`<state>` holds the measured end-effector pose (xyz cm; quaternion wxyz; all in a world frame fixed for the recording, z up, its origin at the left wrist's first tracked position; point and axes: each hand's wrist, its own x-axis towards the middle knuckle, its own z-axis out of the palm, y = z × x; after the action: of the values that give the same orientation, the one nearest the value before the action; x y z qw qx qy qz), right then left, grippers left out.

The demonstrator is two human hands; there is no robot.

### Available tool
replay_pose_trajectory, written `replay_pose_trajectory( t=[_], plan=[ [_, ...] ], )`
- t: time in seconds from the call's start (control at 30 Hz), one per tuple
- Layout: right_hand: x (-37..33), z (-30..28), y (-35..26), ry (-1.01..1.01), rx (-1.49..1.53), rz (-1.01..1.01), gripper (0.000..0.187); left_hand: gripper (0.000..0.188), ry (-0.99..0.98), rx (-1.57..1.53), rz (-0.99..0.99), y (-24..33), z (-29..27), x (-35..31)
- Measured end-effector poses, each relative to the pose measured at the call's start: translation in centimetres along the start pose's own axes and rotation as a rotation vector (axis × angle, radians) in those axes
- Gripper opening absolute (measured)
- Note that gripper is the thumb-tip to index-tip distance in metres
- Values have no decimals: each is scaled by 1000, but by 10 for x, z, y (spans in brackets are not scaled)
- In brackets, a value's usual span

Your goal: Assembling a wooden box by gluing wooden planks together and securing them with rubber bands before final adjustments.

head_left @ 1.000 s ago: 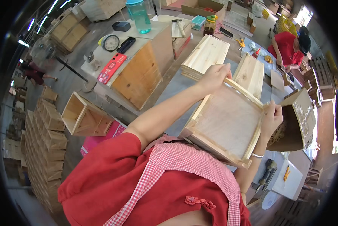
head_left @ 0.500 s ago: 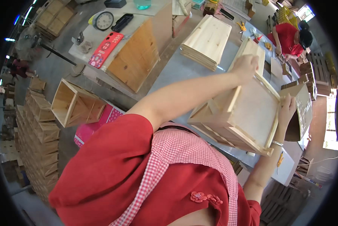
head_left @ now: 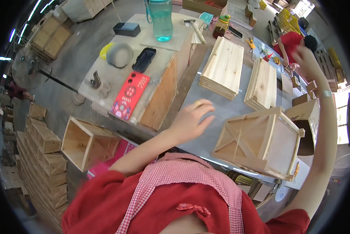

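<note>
- A wooden crate (head_left: 260, 142) lies on its side on the grey tabletop (head_left: 218, 109), lower right of centre in the frame, its open face turned right; no hand touches it.
- The left hand (head_left: 192, 119) hovers just left of the crate, grip open, fingers spread, holding nothing.
- The right hand (head_left: 307, 59) is raised at upper right, well apart from the crate; its grip looks empty, fingers loosely open.
- Two board stacks (head_left: 223, 68) (head_left: 264, 84) lie above the crate.
- A cardboard box (head_left: 305, 121) sits just right of the crate.
- Upper centre stands a teal bottle (head_left: 160, 19); a red flat box (head_left: 130, 95) lies below it.
- Another open crate (head_left: 87, 142) sits on the floor at lower left.
</note>
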<state>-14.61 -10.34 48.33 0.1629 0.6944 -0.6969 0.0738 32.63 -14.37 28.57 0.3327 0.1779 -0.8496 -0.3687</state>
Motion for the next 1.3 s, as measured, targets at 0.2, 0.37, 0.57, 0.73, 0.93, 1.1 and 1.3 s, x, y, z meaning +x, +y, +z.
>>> replay_pose_trajectory(
  t=[0.2,0.37,0.57,0.73,0.93,1.1,1.3],
  plan=[
    [182,142,-54,-118,168,206,34,24,78,455,-36,-17,-84,4],
    [226,310,-106,-54,481,398,47,26,-39,650,-103,-42,-86,23],
    [251,428,-147,-114,696,650,64,38,-241,754,-198,-49,-84,40],
    [257,454,-164,-409,1076,692,60,43,-268,709,-298,-51,-83,43],
    [266,466,-183,-162,1012,721,60,41,-210,649,-353,-52,-82,48],
    [281,452,-201,-111,1037,806,64,40,-231,671,-338,-53,-82,48],
    [277,442,-178,-561,1202,567,55,40,-235,675,-358,-55,-81,47]
  ],
)
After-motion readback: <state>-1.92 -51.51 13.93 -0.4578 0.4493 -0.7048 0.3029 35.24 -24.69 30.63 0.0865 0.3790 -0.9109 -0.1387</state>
